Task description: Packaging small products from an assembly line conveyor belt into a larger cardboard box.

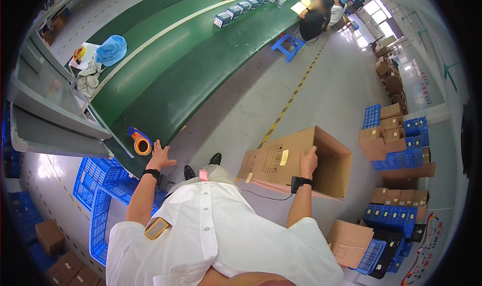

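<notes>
A large cardboard box (271, 158) is on my right, with its open end facing right and a small yellow label on its printed side. My right hand (309, 161) is closed over the rim of that opening. On the near end of the green work table, my left hand (161, 156) has its fingers spread and rests by the table's edge. Just left of those fingers sits a tape dispenser (142, 144) with a blue part and an orange roll. Nothing shows in the left hand.
The long green table (201, 90) carries a row of small boxes (222, 19), a blue cap (111, 50) and a cloth. Blue crates (100, 178) stand at my left. Beyond are a blue stool (287, 47) and a seated person (317, 17). Cartons and crates (396, 135) stack along the right.
</notes>
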`<state>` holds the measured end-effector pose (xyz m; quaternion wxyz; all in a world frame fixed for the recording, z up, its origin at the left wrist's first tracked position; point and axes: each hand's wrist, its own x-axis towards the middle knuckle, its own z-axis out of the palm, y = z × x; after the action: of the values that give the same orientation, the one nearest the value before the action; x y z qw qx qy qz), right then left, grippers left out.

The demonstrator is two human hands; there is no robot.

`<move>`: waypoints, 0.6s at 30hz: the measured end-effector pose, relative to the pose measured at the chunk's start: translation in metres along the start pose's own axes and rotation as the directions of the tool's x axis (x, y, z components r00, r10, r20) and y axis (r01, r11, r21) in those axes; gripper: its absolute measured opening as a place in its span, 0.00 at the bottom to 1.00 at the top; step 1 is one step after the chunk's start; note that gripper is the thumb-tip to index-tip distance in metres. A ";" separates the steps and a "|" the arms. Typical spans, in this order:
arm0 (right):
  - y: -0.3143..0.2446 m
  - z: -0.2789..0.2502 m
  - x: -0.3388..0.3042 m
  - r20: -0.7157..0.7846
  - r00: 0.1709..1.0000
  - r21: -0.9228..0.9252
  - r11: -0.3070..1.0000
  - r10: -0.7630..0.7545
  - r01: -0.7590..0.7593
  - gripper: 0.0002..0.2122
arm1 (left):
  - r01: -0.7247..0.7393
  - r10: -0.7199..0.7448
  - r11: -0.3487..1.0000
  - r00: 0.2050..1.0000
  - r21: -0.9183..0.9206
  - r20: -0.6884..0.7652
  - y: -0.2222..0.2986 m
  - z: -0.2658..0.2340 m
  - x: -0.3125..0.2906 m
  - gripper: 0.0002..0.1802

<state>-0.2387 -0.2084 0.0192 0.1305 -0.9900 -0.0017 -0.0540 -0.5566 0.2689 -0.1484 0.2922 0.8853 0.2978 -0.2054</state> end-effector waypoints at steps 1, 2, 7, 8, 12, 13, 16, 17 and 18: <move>0.000 0.000 0.000 0.001 1.000 0.000 1.000 0.004 -0.004 0.17 | 0.000 0.000 1.000 1.000 0.000 0.000 0.000 0.000 0.000 0.50; -0.001 0.000 0.000 0.001 1.000 0.000 1.000 0.007 -0.007 0.17 | 0.000 0.000 1.000 1.000 0.002 0.000 0.000 0.000 0.000 0.49; -0.002 -0.001 0.000 0.009 1.000 -0.009 1.000 0.022 -0.022 0.17 | -0.003 0.003 1.000 1.000 0.010 -0.001 0.001 0.000 0.000 0.49; -0.002 -0.001 0.000 0.007 1.000 -0.009 1.000 0.023 -0.022 0.17 | -0.002 0.002 1.000 1.000 0.012 -0.002 0.001 0.000 0.000 0.49; -0.002 -0.002 0.000 -0.002 1.000 -0.009 1.000 0.013 -0.013 0.17 | 0.000 0.000 1.000 1.000 0.001 -0.002 0.002 -0.001 -0.001 0.49; -0.003 -0.003 -0.001 0.001 1.000 -0.009 1.000 0.016 -0.016 0.17 | -0.002 0.002 1.000 1.000 0.001 -0.004 0.001 -0.001 -0.001 0.49; -0.005 -0.004 -0.002 0.003 1.000 -0.007 1.000 0.021 -0.021 0.17 | -0.002 0.002 1.000 1.000 0.012 0.005 0.000 -0.001 -0.001 0.49; -0.004 -0.002 -0.002 -0.007 1.000 -0.015 1.000 0.009 -0.009 0.16 | -0.004 0.004 1.000 1.000 0.012 0.003 0.000 -0.001 -0.001 0.49; -0.004 -0.001 -0.002 -0.017 1.000 -0.023 1.000 -0.003 0.002 0.16 | -0.001 0.001 1.000 1.000 0.011 0.006 0.001 -0.001 -0.001 0.49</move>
<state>-0.2411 -0.2052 0.0211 0.1191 -0.9909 -0.0012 -0.0626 -0.5571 0.2686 -0.1467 0.2882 0.8865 0.2952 -0.2097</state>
